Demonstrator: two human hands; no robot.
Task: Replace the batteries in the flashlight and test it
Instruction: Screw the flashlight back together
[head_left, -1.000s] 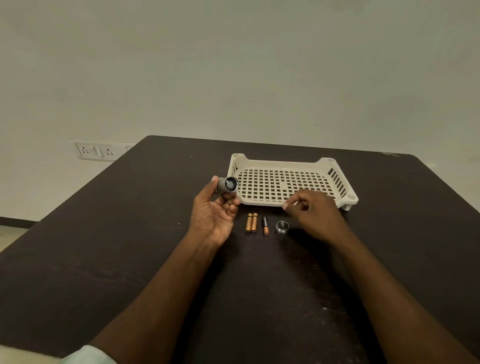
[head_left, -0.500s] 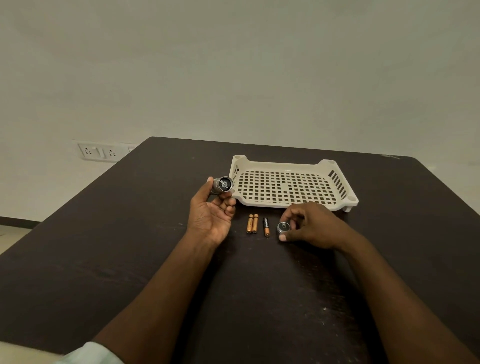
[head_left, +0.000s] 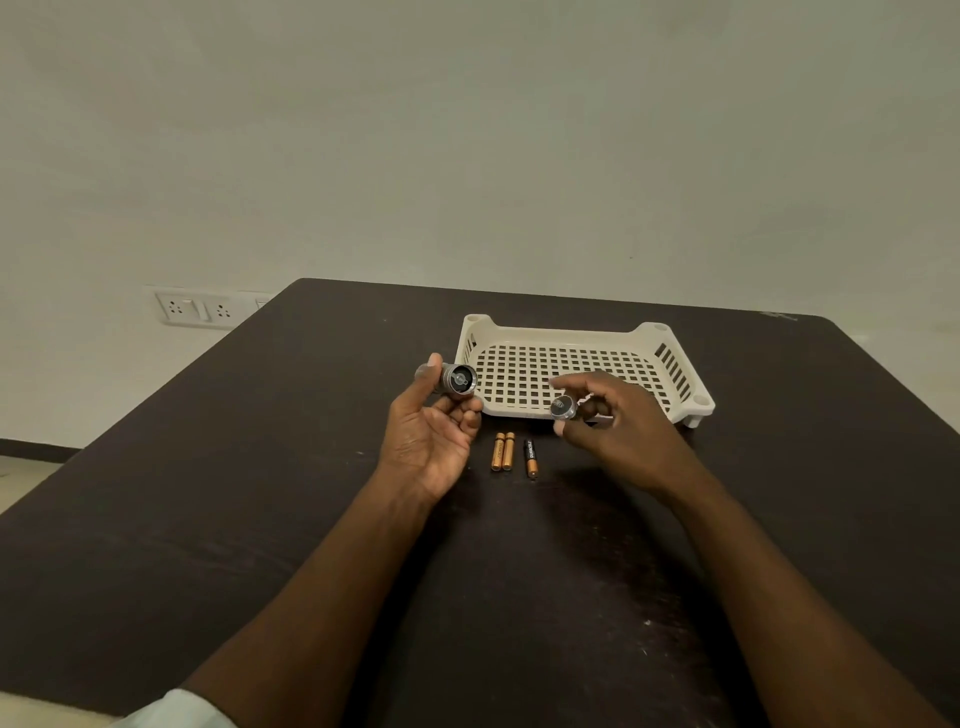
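My left hand (head_left: 428, 436) holds the grey flashlight body (head_left: 457, 381) between thumb and fingers, its open rear end turned toward me. My right hand (head_left: 618, 426) pinches the round grey tail cap (head_left: 563, 406) in the air, a little right of the flashlight and above the table. Three small batteries lie on the dark table between my hands: two copper ones (head_left: 503, 451) side by side and one black-and-copper one (head_left: 530, 457) just right of them.
A cream perforated plastic tray (head_left: 675, 371) stands behind my hands with nothing in it. The dark table (head_left: 260, 493) reaches to the wall, where a white socket panel (head_left: 200, 307) sits at the left.
My right hand came down onto the tail cap on the table, closed on it and lifted it up toward the flashlight. My left hand has kept the flashlight body nearly still.
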